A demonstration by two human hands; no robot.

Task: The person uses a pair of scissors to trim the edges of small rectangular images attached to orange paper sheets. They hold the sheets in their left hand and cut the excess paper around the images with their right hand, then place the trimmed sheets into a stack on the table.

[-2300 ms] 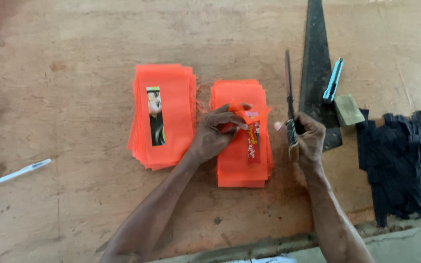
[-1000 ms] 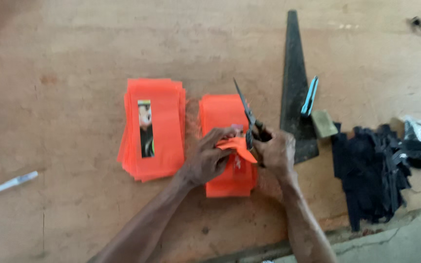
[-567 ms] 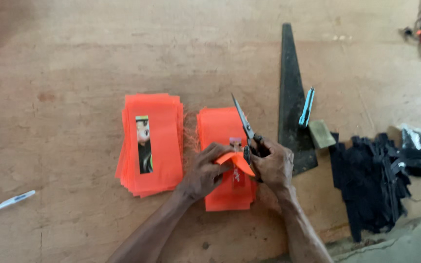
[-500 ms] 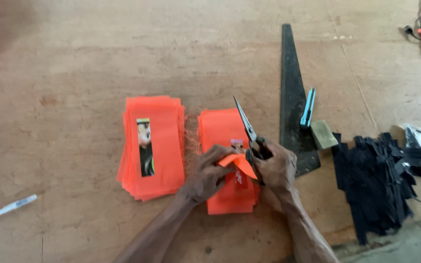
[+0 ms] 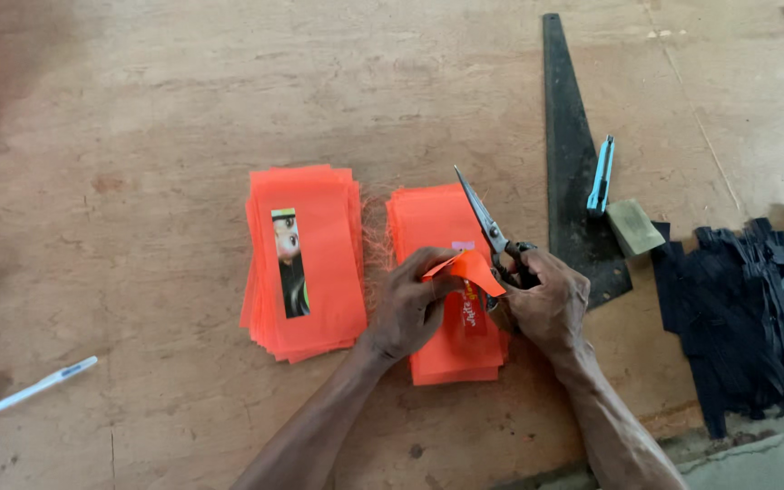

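Observation:
My left hand (image 5: 407, 307) pinches the top orange fabric piece (image 5: 471, 269), folded up off the right-hand stack of orange pieces (image 5: 428, 218). A narrow printed label (image 5: 469, 313) lies on that stack under the fold. My right hand (image 5: 548, 299) grips the handles of metal scissors (image 5: 483, 216), whose blades point up and to the left, close beside the fold. To the left sits a second orange stack (image 5: 319, 272) with a printed picture strip (image 5: 289, 263) on top.
A black metal triangle square (image 5: 566, 154) lies right of the scissors, with a blue cutter (image 5: 601, 174) and a small tan block (image 5: 635, 227) at its edge. A pile of black strips (image 5: 746, 308) is at the right, a white pen (image 5: 29, 390) at the left.
My right hand picked up the scissors and brought them to the folded orange piece. My left hand keeps holding the fold. The view has shifted slightly.

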